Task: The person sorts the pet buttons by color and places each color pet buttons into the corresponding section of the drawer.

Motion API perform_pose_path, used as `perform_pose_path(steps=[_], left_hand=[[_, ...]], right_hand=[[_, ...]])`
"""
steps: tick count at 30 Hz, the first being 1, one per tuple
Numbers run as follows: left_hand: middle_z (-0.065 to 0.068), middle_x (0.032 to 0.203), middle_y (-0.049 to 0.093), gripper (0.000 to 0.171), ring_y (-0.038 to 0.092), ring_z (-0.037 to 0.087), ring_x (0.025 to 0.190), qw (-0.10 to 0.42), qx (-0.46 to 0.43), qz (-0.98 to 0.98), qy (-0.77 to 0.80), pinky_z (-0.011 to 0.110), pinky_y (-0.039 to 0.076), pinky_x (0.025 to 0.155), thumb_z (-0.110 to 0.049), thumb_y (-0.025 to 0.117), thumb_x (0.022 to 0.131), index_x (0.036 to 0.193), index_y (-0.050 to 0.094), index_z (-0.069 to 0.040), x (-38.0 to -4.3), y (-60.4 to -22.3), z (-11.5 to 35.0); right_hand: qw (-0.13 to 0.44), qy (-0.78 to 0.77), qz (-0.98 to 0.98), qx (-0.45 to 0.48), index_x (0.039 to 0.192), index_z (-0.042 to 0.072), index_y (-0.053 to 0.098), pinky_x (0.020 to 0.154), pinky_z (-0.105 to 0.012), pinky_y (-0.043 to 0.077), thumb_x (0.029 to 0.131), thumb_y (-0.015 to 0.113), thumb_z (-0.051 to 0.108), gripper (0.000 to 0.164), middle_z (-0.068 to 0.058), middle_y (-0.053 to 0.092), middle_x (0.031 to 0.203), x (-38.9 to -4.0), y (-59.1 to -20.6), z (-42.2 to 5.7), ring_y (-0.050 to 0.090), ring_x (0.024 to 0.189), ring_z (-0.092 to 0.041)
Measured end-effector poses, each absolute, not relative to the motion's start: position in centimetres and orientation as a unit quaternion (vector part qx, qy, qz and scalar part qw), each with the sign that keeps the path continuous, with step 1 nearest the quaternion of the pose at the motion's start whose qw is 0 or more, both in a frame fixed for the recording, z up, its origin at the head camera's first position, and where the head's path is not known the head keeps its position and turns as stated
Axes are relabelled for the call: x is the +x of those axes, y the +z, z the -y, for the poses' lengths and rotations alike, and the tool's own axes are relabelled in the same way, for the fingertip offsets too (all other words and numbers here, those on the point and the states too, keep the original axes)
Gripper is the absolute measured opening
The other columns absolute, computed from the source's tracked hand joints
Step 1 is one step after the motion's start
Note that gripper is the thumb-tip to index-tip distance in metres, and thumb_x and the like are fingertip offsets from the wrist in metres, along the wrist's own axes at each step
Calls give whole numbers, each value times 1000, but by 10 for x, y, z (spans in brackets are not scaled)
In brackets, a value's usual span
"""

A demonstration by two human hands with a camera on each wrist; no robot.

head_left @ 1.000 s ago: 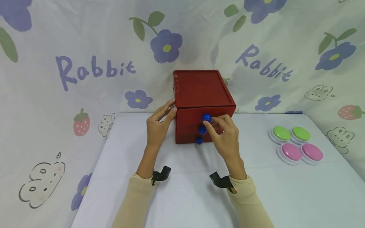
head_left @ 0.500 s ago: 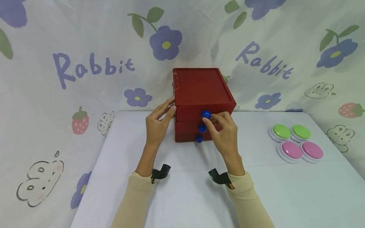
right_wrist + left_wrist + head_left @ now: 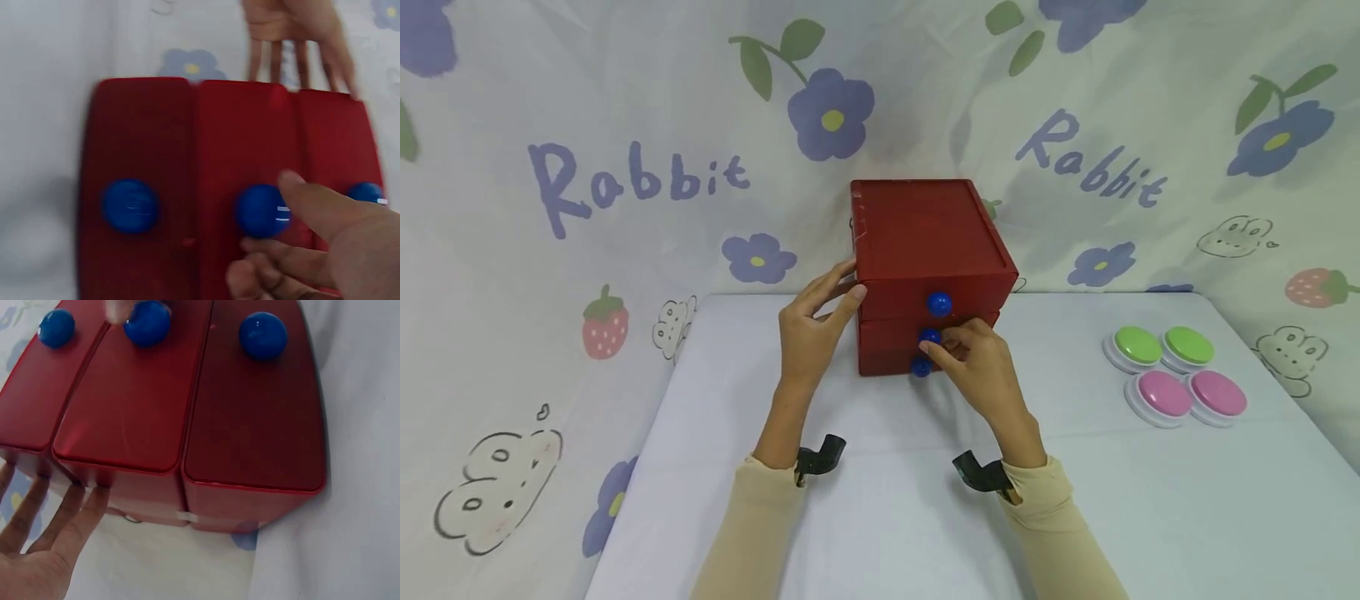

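A red cabinet (image 3: 928,229) with three stacked drawers stands at the back of the table, and each drawer front has a round blue knob. My right hand (image 3: 985,367) is at the middle knob (image 3: 259,210), with thumb and forefinger on either side of it; the right wrist view is somewhat blurred there. The top knob (image 3: 939,304) and the bottom knob (image 3: 921,367) are untouched. My left hand (image 3: 808,329) rests its extended fingers against the cabinet's left side, with the thumb at the front corner. All three drawer fronts (image 3: 256,419) look nearly flush.
To the right on the white table (image 3: 880,533) sit two green push buttons (image 3: 1138,345) and two pink push buttons (image 3: 1165,393) on white bases. A patterned cloth (image 3: 647,100) hangs behind the cabinet.
My right hand has let go of the top knob and moved down to the middle one. The thin gap above the top drawer has closed. My left hand stays at the cabinet's side.
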State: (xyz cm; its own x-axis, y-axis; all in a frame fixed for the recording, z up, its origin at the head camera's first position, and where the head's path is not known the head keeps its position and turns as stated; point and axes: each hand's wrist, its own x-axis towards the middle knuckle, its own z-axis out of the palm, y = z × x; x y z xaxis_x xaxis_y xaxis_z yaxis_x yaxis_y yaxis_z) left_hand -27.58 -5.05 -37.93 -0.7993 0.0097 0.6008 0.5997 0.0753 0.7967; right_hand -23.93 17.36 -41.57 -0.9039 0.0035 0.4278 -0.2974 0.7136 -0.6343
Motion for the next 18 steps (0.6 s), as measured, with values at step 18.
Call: perform_pose_path(steps=[18], left_hand=[[12,127,67,39,67,30,109,225,-217,696,-647,25,59,76,-2,70,93,132,65,-1,-274,-378,52]], right_hand=[[237,404,880,79,94,0,75,66,-31,54,86,82,23,25,-6,63,86,-226,-438,-171,60,74,-15]])
